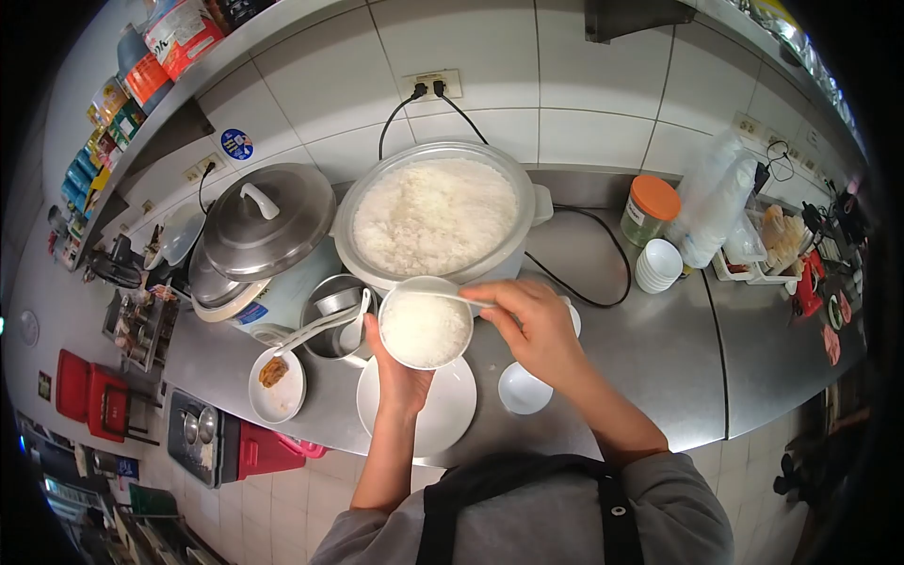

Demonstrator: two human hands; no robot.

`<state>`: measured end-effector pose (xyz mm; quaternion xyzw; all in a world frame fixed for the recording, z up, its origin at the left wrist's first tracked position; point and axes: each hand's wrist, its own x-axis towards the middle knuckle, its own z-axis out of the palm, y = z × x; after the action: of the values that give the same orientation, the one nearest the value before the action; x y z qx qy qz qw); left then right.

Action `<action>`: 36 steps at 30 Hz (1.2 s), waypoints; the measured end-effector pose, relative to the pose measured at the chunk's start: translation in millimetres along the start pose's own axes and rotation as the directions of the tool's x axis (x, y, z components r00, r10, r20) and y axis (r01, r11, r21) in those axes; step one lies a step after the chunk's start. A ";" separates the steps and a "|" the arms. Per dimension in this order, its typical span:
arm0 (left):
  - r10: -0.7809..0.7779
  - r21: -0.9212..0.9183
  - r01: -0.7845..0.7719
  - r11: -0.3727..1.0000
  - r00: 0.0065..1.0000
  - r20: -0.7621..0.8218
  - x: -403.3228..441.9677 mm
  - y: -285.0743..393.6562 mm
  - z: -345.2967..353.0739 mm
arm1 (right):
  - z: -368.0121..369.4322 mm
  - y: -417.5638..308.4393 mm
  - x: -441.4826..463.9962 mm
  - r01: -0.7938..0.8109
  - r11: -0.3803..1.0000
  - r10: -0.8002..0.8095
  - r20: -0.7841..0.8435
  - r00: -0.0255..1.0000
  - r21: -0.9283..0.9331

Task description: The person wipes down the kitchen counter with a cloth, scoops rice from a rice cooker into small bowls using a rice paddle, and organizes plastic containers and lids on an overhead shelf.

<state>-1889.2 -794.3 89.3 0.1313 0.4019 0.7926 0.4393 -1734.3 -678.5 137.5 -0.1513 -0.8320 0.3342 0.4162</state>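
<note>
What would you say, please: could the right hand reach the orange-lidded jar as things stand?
Probably yes: only a low black cord on the counter lies between the right hand and the jar, though the hand holds a utensil.

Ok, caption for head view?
Left hand holds round white bowl of white rice over round white plate; right hand grips slim pale utensil across bowl's rim.

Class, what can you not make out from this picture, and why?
All in the head view:
Inside the lidded pot: hidden by its lid.
Fingers of the left hand: mostly behind the rice bowl.
Far part of the plate: covered by bowl and hand.
Lettering on the shelf cans: too small and blurred.
</note>
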 end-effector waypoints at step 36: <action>-0.385 -0.035 0.448 0.893 0.803 0.454 -19.8 -125.0 122.6 | -124.4 11.5 -142.5 -0.192 0.801 0.011 -0.306 0.952 -0.567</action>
<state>-1735.0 -709.8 76.9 0.1824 0.2554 0.6529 0.6893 -1549.3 -692.2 98.9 -0.3647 -0.8155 0.0553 0.4460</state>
